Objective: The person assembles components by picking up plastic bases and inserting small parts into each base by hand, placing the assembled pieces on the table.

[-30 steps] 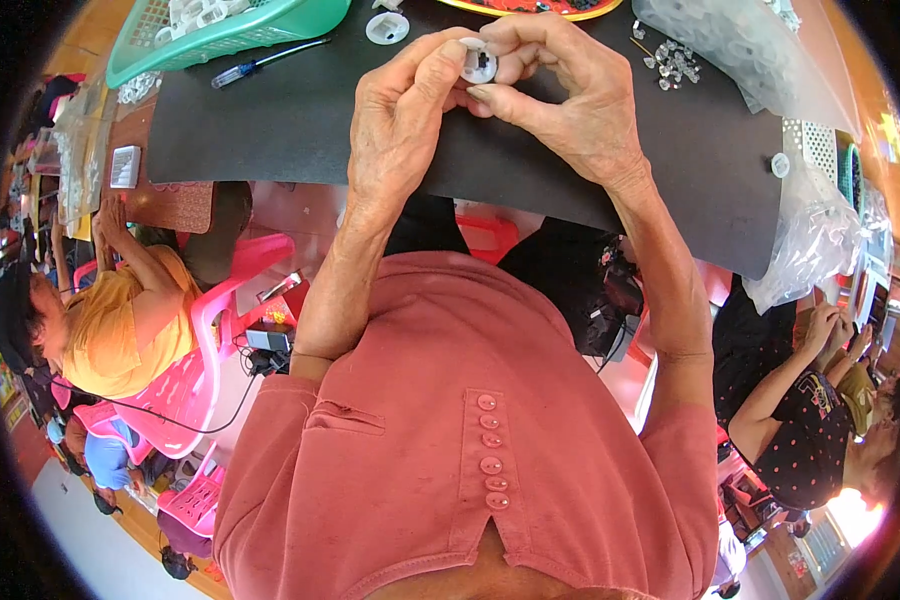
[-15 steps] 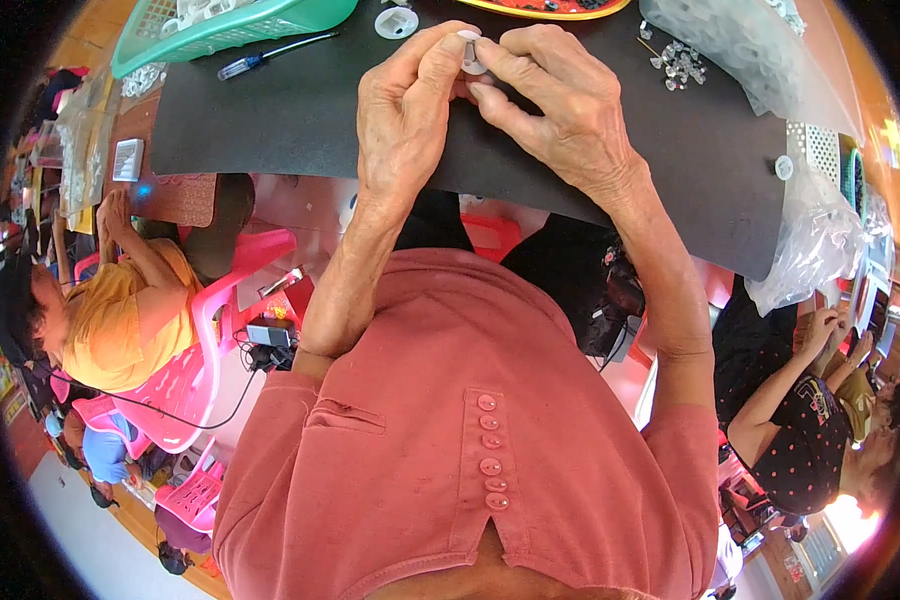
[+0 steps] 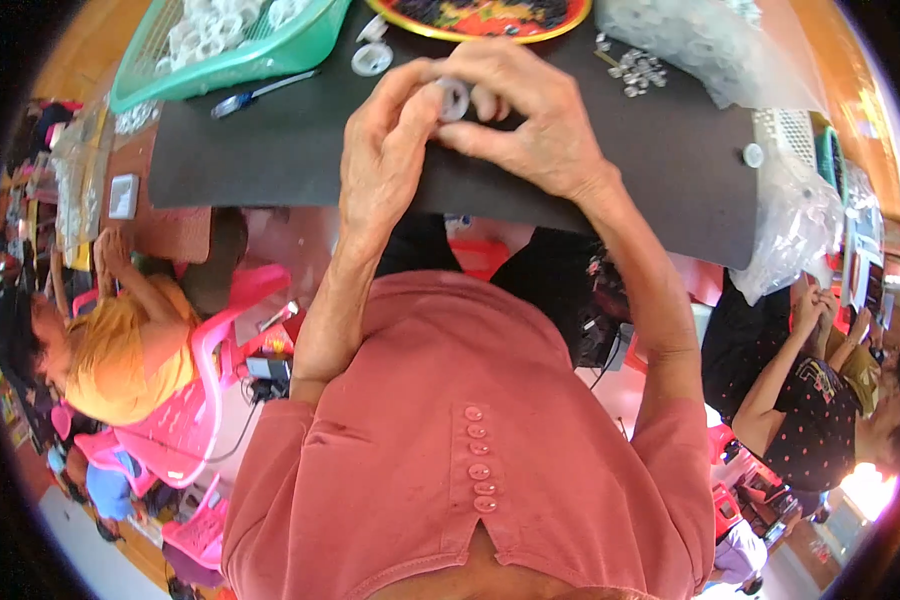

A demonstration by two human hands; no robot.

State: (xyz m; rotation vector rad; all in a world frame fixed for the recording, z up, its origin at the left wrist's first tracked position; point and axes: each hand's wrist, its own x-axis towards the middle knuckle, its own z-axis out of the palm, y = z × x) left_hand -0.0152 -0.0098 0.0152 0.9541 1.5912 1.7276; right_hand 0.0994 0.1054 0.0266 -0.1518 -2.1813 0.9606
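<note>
Both my hands meet over the black table mat (image 3: 270, 150). Between them is a small, round white plastic piece (image 3: 455, 101) with a raised ring. My left hand (image 3: 390, 145) pinches its left side between thumb and fingers. My right hand (image 3: 545, 125) is curled round the other side, its index finger reaching over the top and its thumb at the lower edge. The right fingertips are partly hidden and slightly blurred. Just beyond my left hand lies a similar round white piece (image 3: 372, 59), with a smaller white part (image 3: 373, 29) beside it.
A green basket (image 3: 240, 70) of white parts stands far left, a screwdriver (image 3: 260, 94) before it. A red-and-yellow-rimmed tray (image 3: 490, 35) holds dark bits. Clear small pieces (image 3: 638, 72) and a bag of parts (image 3: 670, 45) lie at right. People sit on both sides.
The view has tilted, showing more of the basket and tray. The white piece has turned so its round face shows, and my right index finger has moved over its top.
</note>
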